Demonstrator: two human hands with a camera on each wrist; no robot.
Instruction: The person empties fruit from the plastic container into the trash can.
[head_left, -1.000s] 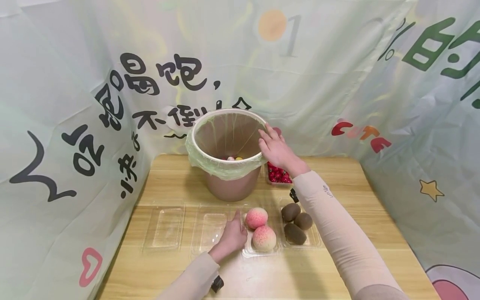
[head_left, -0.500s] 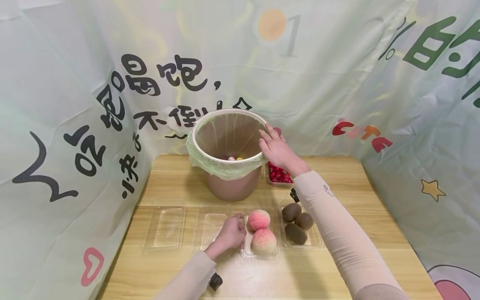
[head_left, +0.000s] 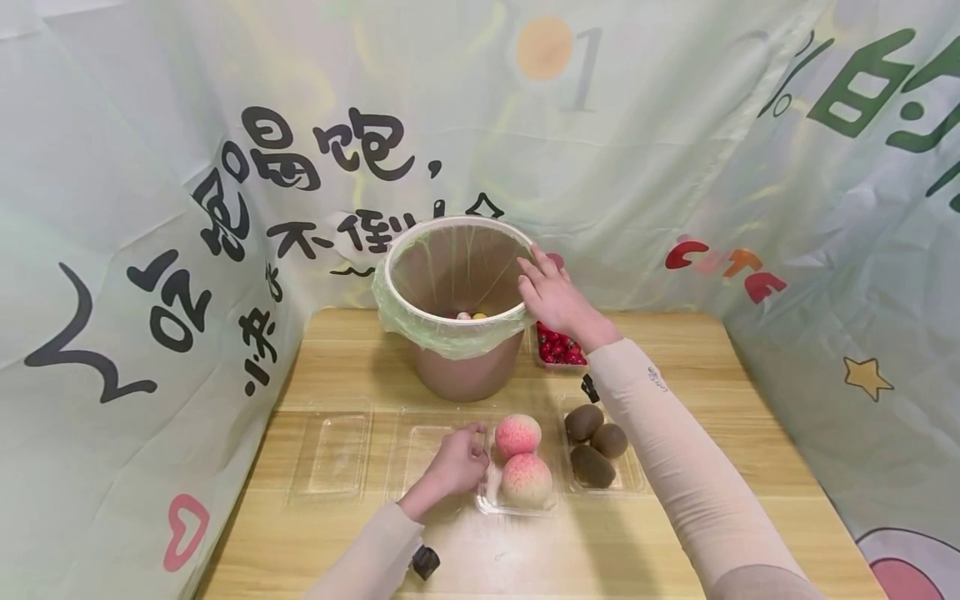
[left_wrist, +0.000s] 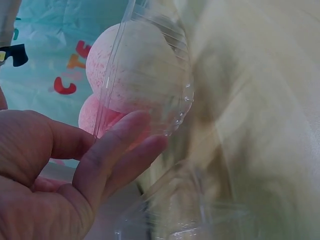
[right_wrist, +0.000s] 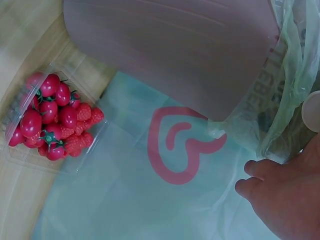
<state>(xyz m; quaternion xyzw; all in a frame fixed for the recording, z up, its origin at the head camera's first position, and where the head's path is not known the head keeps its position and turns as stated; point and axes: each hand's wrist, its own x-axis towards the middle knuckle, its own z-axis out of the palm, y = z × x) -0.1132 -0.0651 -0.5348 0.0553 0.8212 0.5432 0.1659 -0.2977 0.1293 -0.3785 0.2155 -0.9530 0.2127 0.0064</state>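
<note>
My left hand (head_left: 453, 462) pinches the left edge of a clear plastic box (head_left: 517, 508), with its wall between thumb and fingers in the left wrist view. Two pink-and-cream peaches (head_left: 527, 481) sit inside it, one behind the other. My right hand (head_left: 558, 302) grips the right rim of a brownish-pink trash bin (head_left: 468, 371). A pale green bag (head_left: 450, 337) lines the bin and folds over its rim. In the right wrist view, two fingertips (right_wrist: 247, 188) show outside the liner. Small white and yellow things lie at the bottom of the bin, mostly hidden.
A clear box with several brown kiwis (head_left: 592, 465) stands to the right. Behind it, a box of cherry tomatoes and raspberries (right_wrist: 55, 117) is partly covered by my right arm. Two clear boxes, one being a box (head_left: 330, 454) at far left, lie on the wooden table.
My left hand has drawn back slightly to the left, its fingers now curled at the peach box's edge. The box has shifted slightly left. My right hand stays on the bin's rim.
</note>
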